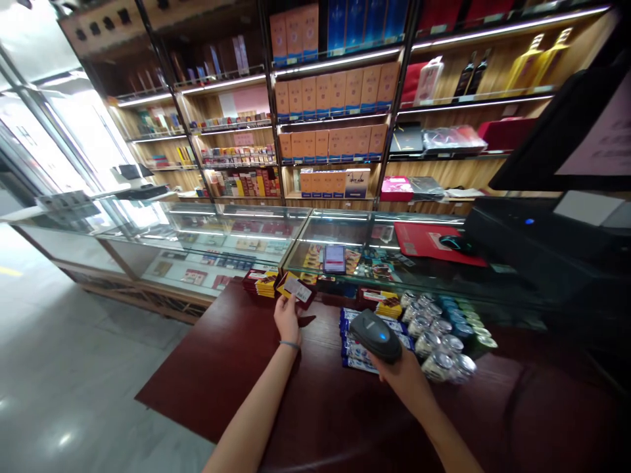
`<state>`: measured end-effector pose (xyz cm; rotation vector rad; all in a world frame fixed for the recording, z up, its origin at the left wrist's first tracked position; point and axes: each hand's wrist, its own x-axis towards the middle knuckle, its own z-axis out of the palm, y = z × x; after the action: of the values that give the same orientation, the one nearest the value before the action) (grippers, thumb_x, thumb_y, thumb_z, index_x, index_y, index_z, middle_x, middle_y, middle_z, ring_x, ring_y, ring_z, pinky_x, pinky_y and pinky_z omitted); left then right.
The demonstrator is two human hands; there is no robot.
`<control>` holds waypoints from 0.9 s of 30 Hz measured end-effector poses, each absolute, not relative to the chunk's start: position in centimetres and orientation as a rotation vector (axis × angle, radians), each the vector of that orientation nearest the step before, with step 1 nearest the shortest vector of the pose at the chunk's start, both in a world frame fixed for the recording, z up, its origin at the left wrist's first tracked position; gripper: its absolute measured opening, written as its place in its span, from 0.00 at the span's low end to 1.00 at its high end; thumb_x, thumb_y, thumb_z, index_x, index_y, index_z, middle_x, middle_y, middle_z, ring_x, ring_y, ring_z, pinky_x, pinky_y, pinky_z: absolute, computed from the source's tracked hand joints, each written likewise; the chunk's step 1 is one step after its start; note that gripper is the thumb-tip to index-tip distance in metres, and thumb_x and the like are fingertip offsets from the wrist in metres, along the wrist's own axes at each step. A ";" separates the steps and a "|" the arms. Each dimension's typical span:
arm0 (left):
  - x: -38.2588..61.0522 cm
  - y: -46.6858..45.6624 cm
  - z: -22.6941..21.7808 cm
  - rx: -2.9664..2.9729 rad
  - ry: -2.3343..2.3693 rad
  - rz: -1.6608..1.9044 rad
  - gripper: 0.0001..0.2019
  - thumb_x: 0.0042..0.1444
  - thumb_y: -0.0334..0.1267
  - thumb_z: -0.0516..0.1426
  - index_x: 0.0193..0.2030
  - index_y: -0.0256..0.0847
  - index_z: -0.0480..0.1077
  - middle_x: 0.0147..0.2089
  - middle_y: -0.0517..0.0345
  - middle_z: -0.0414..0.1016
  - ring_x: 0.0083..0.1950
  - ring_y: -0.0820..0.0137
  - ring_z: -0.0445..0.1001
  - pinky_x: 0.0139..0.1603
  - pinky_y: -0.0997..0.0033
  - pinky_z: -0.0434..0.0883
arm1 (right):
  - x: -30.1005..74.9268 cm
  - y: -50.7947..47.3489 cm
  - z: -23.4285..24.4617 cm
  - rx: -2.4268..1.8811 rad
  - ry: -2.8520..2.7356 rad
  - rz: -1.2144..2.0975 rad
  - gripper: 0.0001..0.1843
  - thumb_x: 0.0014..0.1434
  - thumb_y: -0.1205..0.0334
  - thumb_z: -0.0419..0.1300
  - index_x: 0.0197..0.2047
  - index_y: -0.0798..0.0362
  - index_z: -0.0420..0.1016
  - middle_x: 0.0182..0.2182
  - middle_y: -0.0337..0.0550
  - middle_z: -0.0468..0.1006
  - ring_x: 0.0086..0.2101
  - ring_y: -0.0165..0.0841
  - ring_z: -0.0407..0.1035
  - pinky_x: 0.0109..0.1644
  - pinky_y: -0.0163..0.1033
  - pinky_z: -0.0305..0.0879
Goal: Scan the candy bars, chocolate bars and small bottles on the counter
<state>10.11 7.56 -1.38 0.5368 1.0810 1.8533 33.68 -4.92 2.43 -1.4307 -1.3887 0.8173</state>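
Observation:
My left hand (288, 320) grips a flat yellow and dark red packet, apparently a chocolate bar (296, 289), with a white barcode label facing up. Just left of it sits a stack of similar bars (262, 282). My right hand (398, 373) is closed around the handle of a black barcode scanner (377, 334), which shows a small blue light. The scanner hangs over blue and white packets (351, 348) and hides part of them. Behind these lies another stack of yellow and red bars (384, 302). Several cans (438, 341) with silver tops stand to the right.
The dark red wooden table (197, 381) meets a glass display counter (236, 226). On the glass lie a phone-like device (334, 259) and a red mat (428, 246) with a black mouse (454, 244). A monitor (566, 125) rises at right; shelves of boxes line the wall.

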 end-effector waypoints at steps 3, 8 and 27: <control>8.0 8.5 -0.9 0.609 1.223 2.029 0.19 0.48 0.47 0.67 0.41 0.38 0.72 0.36 0.58 0.77 0.36 0.71 0.77 0.39 0.72 0.73 | 33.4 -4.8 2.6 -1.369 -1.381 0.812 0.16 0.51 0.48 0.65 0.38 0.50 0.77 0.22 0.41 0.79 0.30 0.42 0.77 0.29 0.41 0.72; 1.9 9.3 1.3 1.305 1.511 2.087 0.12 0.60 0.43 0.59 0.46 0.41 0.76 0.47 0.52 0.80 0.51 0.64 0.77 0.56 0.62 0.71 | 32.8 -4.7 3.3 -1.359 -1.376 0.806 0.16 0.50 0.48 0.67 0.37 0.50 0.78 0.24 0.44 0.81 0.35 0.46 0.78 0.33 0.43 0.74; -7.3 12.0 1.8 2.645 1.728 1.098 0.15 0.66 0.35 0.52 0.56 0.48 0.74 0.55 0.52 0.77 0.61 0.61 0.72 0.66 0.56 0.66 | 31.5 -4.9 3.8 -1.392 -1.379 0.792 0.14 0.51 0.52 0.65 0.40 0.49 0.78 0.17 0.38 0.74 0.36 0.47 0.78 0.39 0.45 0.76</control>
<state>-7.31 11.95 1.81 2.6448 1.7281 1.0977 31.54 -4.95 3.78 -1.3924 -1.3787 0.7924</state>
